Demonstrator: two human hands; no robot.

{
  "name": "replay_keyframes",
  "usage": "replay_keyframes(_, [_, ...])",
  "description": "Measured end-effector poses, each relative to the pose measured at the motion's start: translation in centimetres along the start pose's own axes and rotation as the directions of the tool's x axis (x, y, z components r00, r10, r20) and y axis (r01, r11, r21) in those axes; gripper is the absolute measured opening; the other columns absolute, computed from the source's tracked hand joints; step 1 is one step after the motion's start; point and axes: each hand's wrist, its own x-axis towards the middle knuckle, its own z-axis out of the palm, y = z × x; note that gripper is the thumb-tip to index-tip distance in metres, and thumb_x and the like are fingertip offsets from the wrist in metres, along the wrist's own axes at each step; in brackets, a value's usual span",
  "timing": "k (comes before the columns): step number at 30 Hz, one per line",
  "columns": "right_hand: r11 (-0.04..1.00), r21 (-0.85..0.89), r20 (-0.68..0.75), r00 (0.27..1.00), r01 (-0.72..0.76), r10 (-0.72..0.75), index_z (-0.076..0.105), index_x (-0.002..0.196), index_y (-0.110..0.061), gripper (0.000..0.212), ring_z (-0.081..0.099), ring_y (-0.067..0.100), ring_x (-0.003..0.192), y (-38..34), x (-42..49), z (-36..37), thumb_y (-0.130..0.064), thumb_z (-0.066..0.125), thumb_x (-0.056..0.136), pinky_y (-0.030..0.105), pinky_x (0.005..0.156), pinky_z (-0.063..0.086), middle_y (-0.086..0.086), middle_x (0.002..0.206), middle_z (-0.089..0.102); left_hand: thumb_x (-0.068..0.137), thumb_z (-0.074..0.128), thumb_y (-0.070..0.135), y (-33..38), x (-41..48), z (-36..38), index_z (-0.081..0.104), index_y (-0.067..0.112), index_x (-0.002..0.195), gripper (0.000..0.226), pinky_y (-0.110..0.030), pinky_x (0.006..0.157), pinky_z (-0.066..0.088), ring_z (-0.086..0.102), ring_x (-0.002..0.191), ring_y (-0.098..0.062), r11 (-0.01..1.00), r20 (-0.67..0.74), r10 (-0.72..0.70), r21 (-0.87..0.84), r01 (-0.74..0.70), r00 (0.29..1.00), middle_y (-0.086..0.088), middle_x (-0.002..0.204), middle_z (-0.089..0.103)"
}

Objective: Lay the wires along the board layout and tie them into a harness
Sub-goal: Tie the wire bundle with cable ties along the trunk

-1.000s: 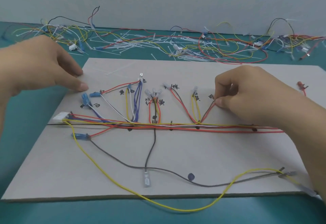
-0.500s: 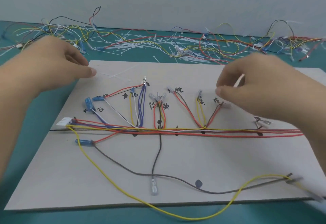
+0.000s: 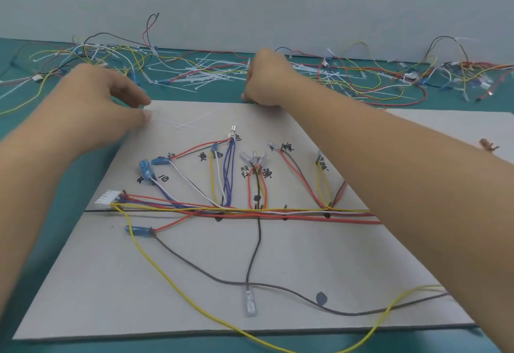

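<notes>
Evidently the laying is largely done and the tying is about to begin, judging by the head view, the only one there is. The wires (image 3: pixel 278 212) lie bundled along the black line drawn across the board (image 3: pixel 194 269), fanning up from it to the hand-written labels. A white connector (image 3: pixel 107 197) sits at the left end of that line. A yellow wire (image 3: pixel 178 288) and a grey wire (image 3: pixel 211 277) sag loose toward the near edge, not on any marked route.

The left hand (image 3: pixel 91 108) rests at the board's far left corner. Its grip is loosely spread, thumb and forefinger apart, holding nothing. It is probably there to steady the board, or to reach the loose cable ties (image 3: pixel 192 122) lying just beside its fingertips.

The right hand (image 3: pixel 267 80) reaches over the board's far edge to the heap of cable ties (image 3: pixel 211 74) on the table (image 3: pixel 72 185). Its fingers curl under and are hidden, so I cannot tell whether that grip has pinched a tie. No tie shows on the bundle, so every tie point along it seems to need doing.
</notes>
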Motion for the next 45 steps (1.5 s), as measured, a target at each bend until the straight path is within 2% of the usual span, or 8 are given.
replay_keyframes(8, [1.0, 0.0, 0.005, 1.0, 0.028, -0.028, 0.057, 0.081, -0.015, 0.011, 0.058, 0.029, 0.08, -0.4, 1.6, 1.0, -0.004, 0.055, 0.082, 0.029, 0.065, 0.044, 0.005, 0.082, 0.058, 0.081, 0.084, 0.031, 0.9, -0.2, 0.9, 0.077, 0.043, 0.083, 0.014, -0.027, 0.068, 0.043, 0.061, 0.074, -0.003, 0.999, 0.115, 0.04, 0.012, -0.041, 0.993, 0.018, 0.088, 0.071])
replay_keyframes(14, [0.999, 0.025, -0.206, 0.978, 0.035, -0.029, 0.067, 0.1, -0.012, 0.026, 0.066, 0.033, 0.085, 0.6, -0.4, 0.2, -0.002, 0.051, 0.083, 0.038, 0.077, 0.057, 0.007, 0.095, 0.064, 0.076, 0.085, 0.051, 2.0, -0.5, 1.7, 0.08, 0.046, 0.083, 0.01, -0.03, 0.066, 0.042, 0.056, 0.074, -0.014, 0.995, 0.138, 0.098, -0.019, -0.096, 0.986, 0.0, 0.087, 0.062])
replay_keyframes(17, [0.945, 0.32, -0.34, 0.923, -0.065, 0.179, 0.069, 0.104, -0.01, 0.023, 0.068, 0.027, 0.091, 1.5, -0.5, -2.1, -0.008, 0.051, 0.09, 0.036, 0.079, 0.059, 0.01, 0.105, 0.071, 0.076, 0.086, 0.044, 2.7, -0.8, 2.1, 0.08, 0.042, 0.08, 0.007, -0.029, 0.067, 0.044, 0.056, 0.076, -0.012, 0.99, 0.134, 0.139, -0.049, -0.133, 0.981, 0.004, 0.087, 0.063])
replay_keyframes(20, [0.636, 0.767, -0.2, 0.91, -0.086, 0.364, 0.057, 0.083, -0.013, 0.02, 0.052, 0.017, 0.056, 1.7, -1.1, -6.4, -0.007, 0.047, 0.099, 0.017, 0.042, 0.039, 0.007, 0.076, 0.06, 0.078, 0.086, 0.04, 3.0, -1.0, 2.1, 0.08, 0.04, 0.079, 0.006, -0.035, 0.068, 0.047, 0.058, 0.072, -0.022, 0.985, 0.139, 0.174, -0.046, -0.169, 0.975, -0.004, 0.081, 0.065])
replay_keyframes(22, [0.504, 0.863, -0.115, 0.961, -0.028, 0.251, 0.048, 0.075, -0.02, 0.03, 0.047, 0.009, 0.039, 2.2, -3.3, -7.8, -0.009, 0.044, 0.102, 0.011, 0.038, 0.032, -0.004, 0.054, 0.055, 0.08, 0.085, 0.038, 3.1, -0.9, 2.1, 0.08, 0.038, 0.078, 0.005, -0.033, 0.065, 0.047, 0.057, 0.065, -0.023, 0.984, 0.144, 0.179, -0.042, -0.175, 0.973, -0.008, 0.075, 0.066])
replay_keyframes(30, [0.38, 0.905, 0.173, 0.982, -0.191, 0.081, 0.067, 0.088, -0.015, 0.007, 0.065, 0.014, 0.063, 2.1, -13.6, -6.0, -0.015, 0.067, 0.095, 0.024, 0.057, 0.051, 0.001, 0.078, 0.069, 0.088, 0.077, 0.027, 3.8, -0.7, 2.7, 0.075, 0.028, 0.077, 0.012, -0.024, 0.057, 0.036, 0.052, 0.058, -0.008, 0.984, 0.147, 0.154, 0.065, -0.164, 0.977, 0.029, 0.055, 0.059])
replay_keyframes(40, [0.232, 0.972, 0.068, 0.99, -0.038, -0.121, 0.067, 0.09, -0.008, 0.009, 0.067, 0.015, 0.061, -0.6, -20.2, -7.9, -0.002, 0.072, 0.087, 0.024, 0.061, 0.055, 0.006, 0.075, 0.072, 0.076, 0.076, 0.052, 6.6, -3.3, 1.5, 0.08, 0.034, 0.09, 0.023, -0.014, 0.043, 0.028, 0.036, 0.045, -0.008, 0.901, 0.199, 0.334, -0.353, -0.251, 0.921, 0.003, 0.056, 0.051])
replay_keyframes(45, [0.34, 0.938, -0.064, 0.997, 0.075, -0.045, 0.069, 0.084, -0.008, 0.014, 0.065, 0.017, 0.058, -2.7, -19.9, -5.1, 0.004, 0.076, 0.083, 0.03, 0.06, 0.054, 0.01, 0.07, 0.07, 0.071, 0.076, 0.053, 7.2, -4.2, 1.1, 0.081, 0.028, 0.09, 0.031, -0.042, 0.069, 0.034, 0.047, 0.066, -0.036, 0.845, 0.292, 0.409, -0.479, -0.238, 0.864, -0.038, 0.085, 0.062])
